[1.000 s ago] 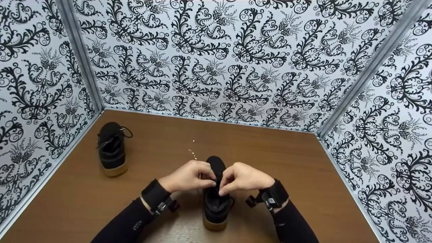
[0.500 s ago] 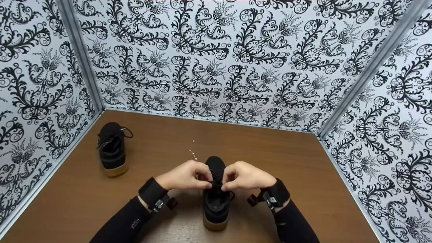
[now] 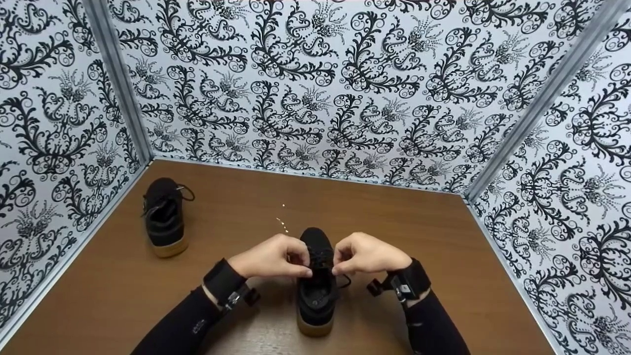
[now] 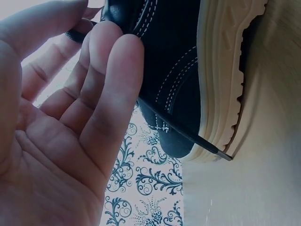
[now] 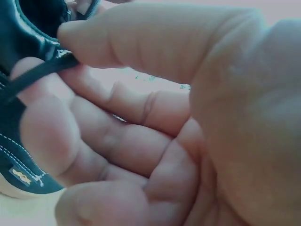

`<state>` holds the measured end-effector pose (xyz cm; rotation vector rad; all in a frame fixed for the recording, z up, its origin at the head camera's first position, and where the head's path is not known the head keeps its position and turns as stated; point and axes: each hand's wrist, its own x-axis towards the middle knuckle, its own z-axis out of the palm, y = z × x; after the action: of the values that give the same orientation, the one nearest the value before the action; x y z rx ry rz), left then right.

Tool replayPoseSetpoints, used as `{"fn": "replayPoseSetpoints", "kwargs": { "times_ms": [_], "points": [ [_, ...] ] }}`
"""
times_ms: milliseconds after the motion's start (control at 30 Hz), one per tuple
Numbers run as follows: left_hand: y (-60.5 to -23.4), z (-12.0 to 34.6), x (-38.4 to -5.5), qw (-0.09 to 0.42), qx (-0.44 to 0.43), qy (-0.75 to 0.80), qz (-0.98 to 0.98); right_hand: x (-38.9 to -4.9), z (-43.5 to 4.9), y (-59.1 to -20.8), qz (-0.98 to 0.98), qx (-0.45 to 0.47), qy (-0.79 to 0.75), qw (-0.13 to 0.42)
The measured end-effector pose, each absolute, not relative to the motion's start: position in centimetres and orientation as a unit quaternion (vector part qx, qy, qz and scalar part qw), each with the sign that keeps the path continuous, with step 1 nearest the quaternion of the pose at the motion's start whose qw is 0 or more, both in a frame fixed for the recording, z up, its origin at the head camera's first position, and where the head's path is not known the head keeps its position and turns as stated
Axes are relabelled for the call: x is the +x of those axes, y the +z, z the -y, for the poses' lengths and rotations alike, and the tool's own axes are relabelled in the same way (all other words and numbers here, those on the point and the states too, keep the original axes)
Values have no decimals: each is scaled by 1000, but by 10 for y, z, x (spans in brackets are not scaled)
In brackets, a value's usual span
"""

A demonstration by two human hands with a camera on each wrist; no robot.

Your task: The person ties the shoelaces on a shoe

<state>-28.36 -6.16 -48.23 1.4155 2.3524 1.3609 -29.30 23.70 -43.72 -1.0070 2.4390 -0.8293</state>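
Note:
A black shoe point(image 3: 315, 315) with a tan sole stands on the table, toe pointing away from me. Over its left side my left hand point(image 3: 271, 257) pinches a black shoelace point(image 4: 75, 35) between thumb and fingers. The lace's free end, with a metal tip point(image 4: 225, 155), hangs down along the sole. At the right side of the opening, my right hand point(image 3: 369, 254) pinches the other stretch of shoelace point(image 5: 42, 73) between thumb and forefinger. A loop of lace point(image 3: 345, 281) sticks out on the shoe's right. The fingers partly hide the knot area.
Another black shoe point(image 3: 165, 231) with a tan sole stands at the table's left, a lace loop at its right side. Small light specks point(image 3: 282, 224) lie beyond the left hand. Patterned panels point(image 3: 305, 88) enclose the brown table point(image 3: 419, 222) at back and sides.
My hands have moved apart: the right hand went right and slightly up, the left a little left. More of the shoe's laces and opening now shows between them. The other shoe stayed put.

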Motion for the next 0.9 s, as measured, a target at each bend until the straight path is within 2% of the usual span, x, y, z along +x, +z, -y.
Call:
{"fn": "replayPoseSetpoints", "kwargs": {
  "times_ms": [400, 900],
  "points": [
    [-483, 63, -283, 32, 462, 440, -769, -295, -243, -432, -872, -351, -278, 198],
    [-487, 61, -285, 32, 473, 441, -762, -298, -246, -435, -881, -338, -284, 171]
  ]
}}
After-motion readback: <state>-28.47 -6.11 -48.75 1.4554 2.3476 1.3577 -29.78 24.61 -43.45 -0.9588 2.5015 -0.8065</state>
